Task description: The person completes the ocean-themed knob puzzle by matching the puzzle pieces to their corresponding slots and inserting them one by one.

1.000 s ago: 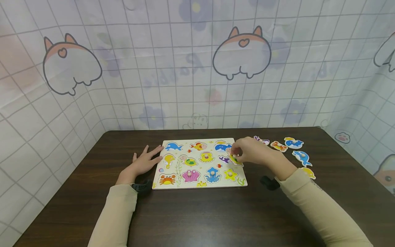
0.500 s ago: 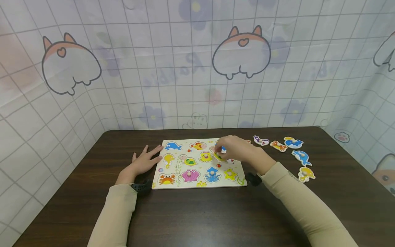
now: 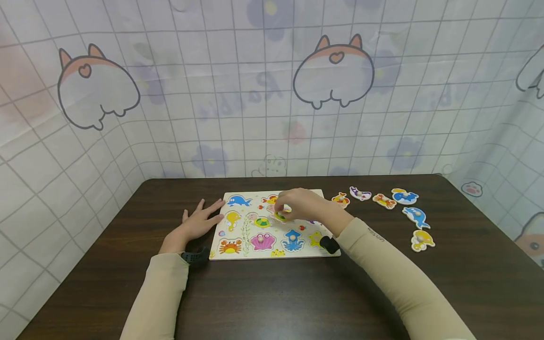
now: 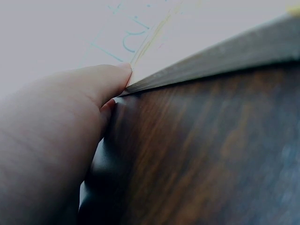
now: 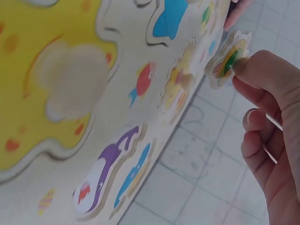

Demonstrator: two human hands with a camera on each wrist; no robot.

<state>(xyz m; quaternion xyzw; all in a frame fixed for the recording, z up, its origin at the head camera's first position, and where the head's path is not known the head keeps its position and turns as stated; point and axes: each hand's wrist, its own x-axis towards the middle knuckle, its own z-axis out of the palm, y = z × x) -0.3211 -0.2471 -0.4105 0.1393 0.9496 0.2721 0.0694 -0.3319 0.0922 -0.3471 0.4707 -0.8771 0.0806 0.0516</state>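
Note:
A pale wooden puzzle board point(image 3: 250, 194) with painted sea animals lies on the dark table. My left hand point(image 3: 196, 224) rests at its left edge, fingers spread; the left wrist view shows the thumb point(image 4: 112, 79) on the board's rim. My right hand point(image 3: 299, 205) pinches a turtle puzzle piece point(image 5: 229, 61) by its knob, between thumb and index finger, above the board's upper middle. The printed turtle spot point(image 3: 261, 222) lies just left of it. Knobbed pieces sit in the board: a pink shell point(image 3: 262, 242), a blue squid point(image 3: 293, 241) and a yellow star point(image 3: 315, 238), partly covered by the wristband.
Loose puzzle pieces lie on the table right of the board: a fish point(image 3: 341, 200), a purple piece point(image 3: 360, 193), a crab point(image 3: 384, 201), a blue whale point(image 3: 404, 196), a dolphin point(image 3: 416, 217) and a yellow piece point(image 3: 422, 240). A patterned curtain point(image 3: 272, 118) stands behind the table.
My right hand has moved left with the turtle piece, from the board's right edge to its upper middle. The loose fish piece has come into sight. My left hand stays still.

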